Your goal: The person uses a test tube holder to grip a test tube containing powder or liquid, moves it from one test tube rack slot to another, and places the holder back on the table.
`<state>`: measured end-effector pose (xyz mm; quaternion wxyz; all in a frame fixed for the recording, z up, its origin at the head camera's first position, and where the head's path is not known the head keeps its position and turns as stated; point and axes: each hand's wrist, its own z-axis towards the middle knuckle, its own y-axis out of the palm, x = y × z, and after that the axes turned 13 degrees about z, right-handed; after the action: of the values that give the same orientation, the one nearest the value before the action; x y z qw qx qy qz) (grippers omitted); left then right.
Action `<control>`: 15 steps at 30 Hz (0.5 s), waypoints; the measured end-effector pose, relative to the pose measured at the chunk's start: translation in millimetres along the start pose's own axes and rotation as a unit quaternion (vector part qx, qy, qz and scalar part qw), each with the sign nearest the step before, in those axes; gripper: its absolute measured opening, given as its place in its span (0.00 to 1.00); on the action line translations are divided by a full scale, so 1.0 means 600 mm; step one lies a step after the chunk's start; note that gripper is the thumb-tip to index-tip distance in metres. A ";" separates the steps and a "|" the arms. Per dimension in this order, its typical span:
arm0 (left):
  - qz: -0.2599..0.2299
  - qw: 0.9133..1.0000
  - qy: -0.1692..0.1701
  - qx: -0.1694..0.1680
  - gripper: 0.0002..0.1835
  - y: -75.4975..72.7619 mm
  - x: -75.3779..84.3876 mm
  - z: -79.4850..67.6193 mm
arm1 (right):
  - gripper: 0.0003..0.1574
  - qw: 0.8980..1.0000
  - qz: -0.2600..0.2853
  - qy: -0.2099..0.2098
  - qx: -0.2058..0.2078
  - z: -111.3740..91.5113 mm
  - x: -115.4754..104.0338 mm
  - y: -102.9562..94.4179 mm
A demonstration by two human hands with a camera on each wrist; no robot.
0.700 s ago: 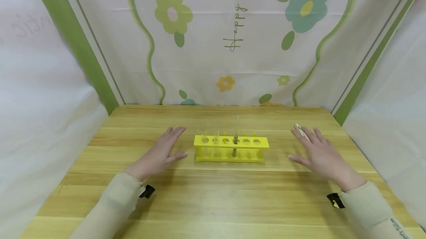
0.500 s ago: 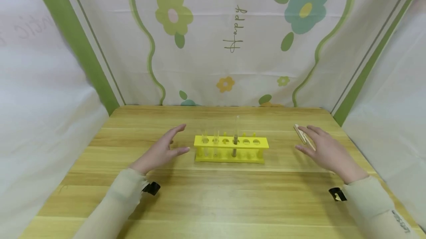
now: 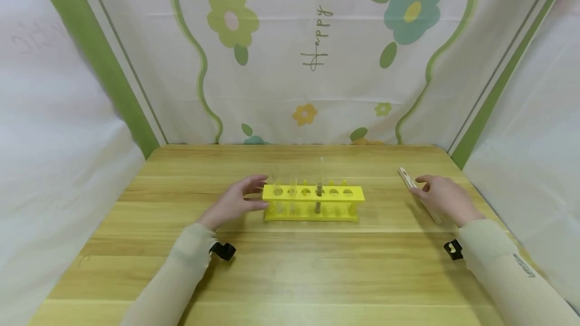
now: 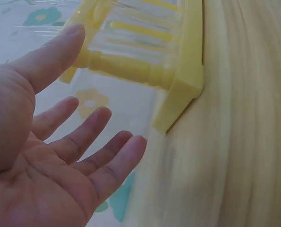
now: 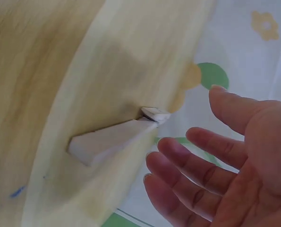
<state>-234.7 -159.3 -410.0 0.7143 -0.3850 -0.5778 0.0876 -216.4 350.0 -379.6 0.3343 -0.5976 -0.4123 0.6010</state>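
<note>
Rack on table — curtain behind

The head camera looks forward and down from above and behind the hands, far enough back to take in the left hand, the right hand, the counter under them and the printed sheet beyond. Each wrist camera sits close, facing past its palm towards the fingertips, with the counter turned steeply on its side. The left one shares the yellow rack beside that hand with the head view; the right one shares the wooden clip near its fingers.
</note>
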 end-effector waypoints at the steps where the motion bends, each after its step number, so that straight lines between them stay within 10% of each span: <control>1: -0.003 1.000 -0.001 0.002 0.38 0.004 -0.002 0.003 | 0.49 1.000 0.001 0.000 -0.002 0.004 0.002 0.002; 15: -0.074 0.996 0.002 0.051 0.24 0.047 -0.009 0.021 | 0.38 0.999 -0.009 0.034 -0.007 0.033 0.019 0.023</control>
<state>-238.3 -137.2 -431.9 0.7388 -0.3044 -0.5980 0.0629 -235.3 352.0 -398.1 0.3491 -0.6165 -0.4105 0.5740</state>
